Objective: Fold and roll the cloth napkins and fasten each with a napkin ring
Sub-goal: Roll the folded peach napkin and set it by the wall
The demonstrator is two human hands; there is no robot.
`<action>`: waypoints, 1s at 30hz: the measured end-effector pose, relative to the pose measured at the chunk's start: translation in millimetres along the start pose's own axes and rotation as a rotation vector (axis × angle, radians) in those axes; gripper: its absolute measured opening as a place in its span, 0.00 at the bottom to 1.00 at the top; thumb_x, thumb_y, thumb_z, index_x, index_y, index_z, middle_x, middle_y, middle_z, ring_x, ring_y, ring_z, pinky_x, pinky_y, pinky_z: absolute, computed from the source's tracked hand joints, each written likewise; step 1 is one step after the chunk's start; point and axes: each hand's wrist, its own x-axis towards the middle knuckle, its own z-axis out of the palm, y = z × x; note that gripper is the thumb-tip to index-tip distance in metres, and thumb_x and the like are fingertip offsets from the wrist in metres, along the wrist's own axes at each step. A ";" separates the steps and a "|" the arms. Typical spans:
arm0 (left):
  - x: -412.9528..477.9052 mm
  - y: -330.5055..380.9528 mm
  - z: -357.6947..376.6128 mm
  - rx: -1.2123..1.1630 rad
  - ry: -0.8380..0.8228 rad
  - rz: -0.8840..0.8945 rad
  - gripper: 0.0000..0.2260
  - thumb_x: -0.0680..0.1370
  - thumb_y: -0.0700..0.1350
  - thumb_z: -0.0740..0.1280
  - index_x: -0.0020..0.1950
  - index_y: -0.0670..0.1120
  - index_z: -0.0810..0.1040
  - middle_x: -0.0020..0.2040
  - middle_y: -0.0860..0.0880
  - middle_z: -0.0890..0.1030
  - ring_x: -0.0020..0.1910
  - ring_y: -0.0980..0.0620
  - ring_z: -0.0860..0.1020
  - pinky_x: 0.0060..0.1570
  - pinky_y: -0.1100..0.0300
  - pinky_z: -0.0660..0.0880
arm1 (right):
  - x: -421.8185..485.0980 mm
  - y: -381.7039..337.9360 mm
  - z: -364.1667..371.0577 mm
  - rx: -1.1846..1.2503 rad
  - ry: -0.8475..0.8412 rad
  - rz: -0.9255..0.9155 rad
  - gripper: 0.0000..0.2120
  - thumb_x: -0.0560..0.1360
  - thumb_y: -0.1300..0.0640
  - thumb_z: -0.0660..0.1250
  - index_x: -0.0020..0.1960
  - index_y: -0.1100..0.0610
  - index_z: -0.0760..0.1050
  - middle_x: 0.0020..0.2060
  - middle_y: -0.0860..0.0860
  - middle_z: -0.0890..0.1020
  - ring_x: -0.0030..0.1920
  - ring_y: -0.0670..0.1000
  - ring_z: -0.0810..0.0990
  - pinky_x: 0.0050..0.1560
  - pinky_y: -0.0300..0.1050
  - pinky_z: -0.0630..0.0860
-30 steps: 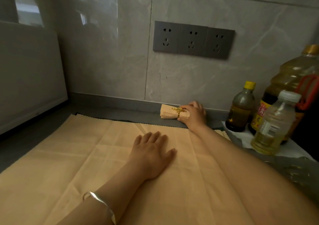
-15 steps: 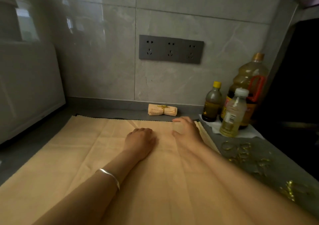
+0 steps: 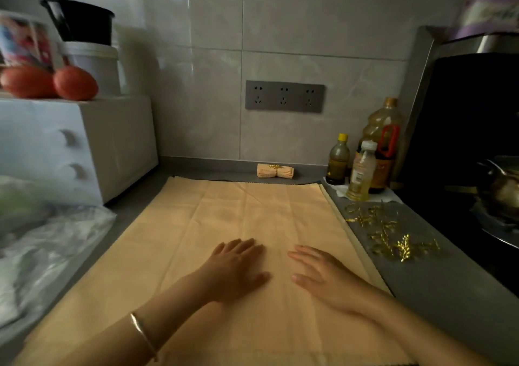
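A large peach cloth napkin [image 3: 230, 219] lies spread flat on the grey counter, on top of more napkins whose edges show along its right side. My left hand [image 3: 236, 267] and my right hand [image 3: 323, 276] rest flat on it, palms down, fingers straight, close together near the middle. A rolled napkin [image 3: 275, 171] fastened with a gold ring lies against the back wall, well beyond both hands. Several loose gold napkin rings [image 3: 387, 233] with leaf shapes lie on the counter to the right of the cloth.
Three bottles [image 3: 362, 166] stand at the back right on a white paper. A dark stove with a pot [image 3: 502, 191] is at the far right. A white appliance [image 3: 84, 146] with tomatoes on top stands at the left, and a plastic bag [image 3: 42, 247] lies in front of it.
My right hand let go of the rolled napkin at the back wall and came back. Both hands have drawn toward me and now lie flat on the spread cloth.
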 end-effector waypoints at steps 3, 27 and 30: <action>-25.1 4.9 3.7 -0.013 -0.041 0.000 0.33 0.74 0.71 0.49 0.76 0.61 0.45 0.78 0.56 0.47 0.76 0.51 0.46 0.73 0.50 0.44 | -31.6 -13.1 0.0 -0.068 -0.089 -0.012 0.28 0.77 0.36 0.54 0.75 0.40 0.53 0.73 0.34 0.51 0.73 0.37 0.43 0.74 0.41 0.43; -108.3 18.0 -3.7 -0.244 -0.097 0.085 0.33 0.73 0.66 0.63 0.74 0.62 0.57 0.75 0.60 0.57 0.75 0.57 0.54 0.70 0.60 0.51 | -104.8 -25.2 -4.9 -0.173 -0.207 -0.076 0.29 0.74 0.33 0.52 0.73 0.35 0.51 0.74 0.34 0.50 0.73 0.37 0.46 0.74 0.42 0.45; -113.2 17.2 -7.7 -0.299 -0.094 0.062 0.31 0.73 0.64 0.65 0.73 0.61 0.60 0.74 0.61 0.60 0.73 0.59 0.58 0.68 0.63 0.53 | -108.9 -27.4 -8.0 -0.241 -0.132 -0.120 0.23 0.78 0.40 0.55 0.72 0.37 0.58 0.72 0.35 0.57 0.73 0.37 0.54 0.71 0.37 0.53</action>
